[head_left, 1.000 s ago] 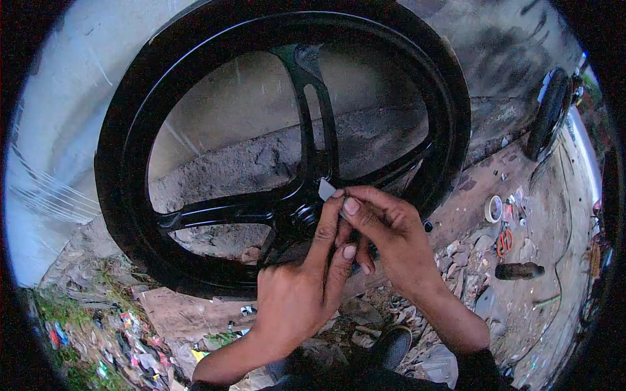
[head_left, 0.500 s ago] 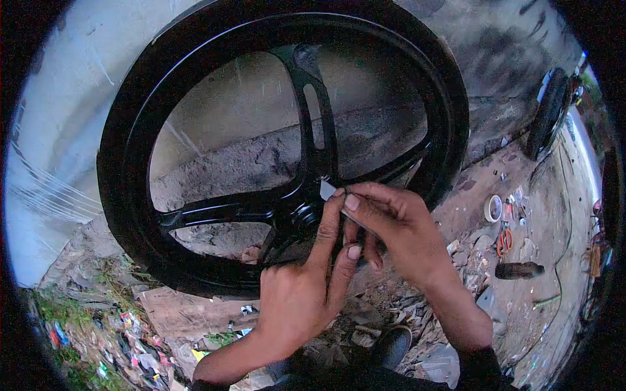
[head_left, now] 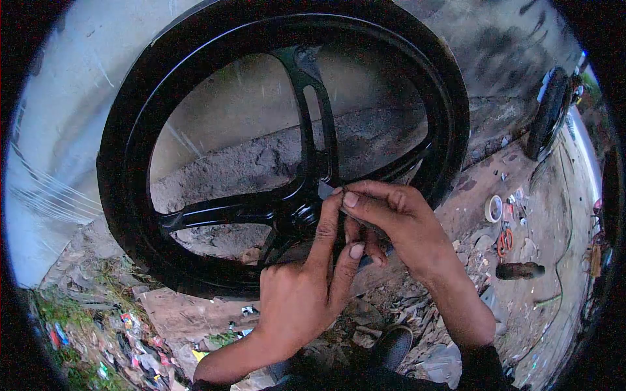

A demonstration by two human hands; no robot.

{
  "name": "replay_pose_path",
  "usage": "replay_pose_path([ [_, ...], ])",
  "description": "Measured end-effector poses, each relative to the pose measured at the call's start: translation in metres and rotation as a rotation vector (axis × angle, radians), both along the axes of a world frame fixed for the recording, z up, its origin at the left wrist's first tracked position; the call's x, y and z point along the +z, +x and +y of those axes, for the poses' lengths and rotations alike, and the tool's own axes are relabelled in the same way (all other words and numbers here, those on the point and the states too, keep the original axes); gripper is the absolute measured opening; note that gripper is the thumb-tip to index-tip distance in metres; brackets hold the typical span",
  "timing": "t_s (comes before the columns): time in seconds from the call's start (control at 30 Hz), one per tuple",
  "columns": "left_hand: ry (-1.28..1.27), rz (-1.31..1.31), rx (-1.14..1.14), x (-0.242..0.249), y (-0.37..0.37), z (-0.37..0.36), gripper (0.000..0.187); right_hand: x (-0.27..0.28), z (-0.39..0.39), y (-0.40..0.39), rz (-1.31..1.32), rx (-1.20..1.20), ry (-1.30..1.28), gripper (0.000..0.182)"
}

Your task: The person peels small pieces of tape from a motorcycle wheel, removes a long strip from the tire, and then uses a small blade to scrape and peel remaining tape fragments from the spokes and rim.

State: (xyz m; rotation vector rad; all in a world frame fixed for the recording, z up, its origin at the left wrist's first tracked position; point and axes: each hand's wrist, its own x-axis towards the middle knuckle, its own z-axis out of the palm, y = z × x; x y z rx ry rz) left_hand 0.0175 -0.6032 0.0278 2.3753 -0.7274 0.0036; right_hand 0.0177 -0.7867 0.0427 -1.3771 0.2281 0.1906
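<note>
A black three-spoke wheel (head_left: 303, 130) stands tilted before me against the wall. Close over its hub, my right hand (head_left: 404, 221) pinches a small flat grey piece with a slanted end (head_left: 325, 190), blade-like in shape, between thumb and fingers. The index fingertip of my left hand (head_left: 297, 296) meets this piece near its exposed end. My left thumb is stretched out below, apart from the index finger, and the other left fingers are mostly hidden. A bluish edge shows under my right fingers.
On the ground to the right lie a tape roll (head_left: 493, 209), orange-handled scissors (head_left: 505, 242) and a dark brush-like object (head_left: 520, 270). Another tyre (head_left: 548, 114) leans on the wall at far right. Rubble and litter (head_left: 140, 342) cover the lower left. My shoe (head_left: 394, 345) is below.
The grey piece has tilted slightly and looks darker. My right hand has shifted a little, and a bluish edge now shows beneath its fingers. My left hand stays nearly still.
</note>
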Motion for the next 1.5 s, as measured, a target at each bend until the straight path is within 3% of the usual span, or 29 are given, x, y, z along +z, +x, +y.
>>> replay_pose_path([
  [0.7,-0.057,-0.054,-0.003,-0.012,0.004,-0.001,0.068,-0.012,0.002,0.000,-0.062,-0.010,0.002,0.031],
  [1.0,0.029,0.008,-0.014,0.004,0.003,0.000,0.067,-0.012,0.005,-0.005,-0.069,-0.073,0.028,0.032],
  [1.2,-0.080,-0.109,-0.127,0.001,0.006,0.005,0.057,-0.013,-0.005,-0.021,-0.016,-0.045,0.002,0.033],
  [1.3,-0.212,-0.117,-0.080,0.008,0.012,0.014,0.041,-0.015,-0.012,-0.042,0.030,-0.065,0.025,0.032],
  [1.4,-0.137,-0.384,0.030,0.037,0.027,0.022,0.025,-0.031,-0.020,-0.068,0.086,-0.133,0.098,0.031],
  [1.5,0.023,-0.638,0.009,0.056,0.046,0.014,0.021,-0.051,-0.024,-0.100,0.100,-0.190,0.158,0.027],
])
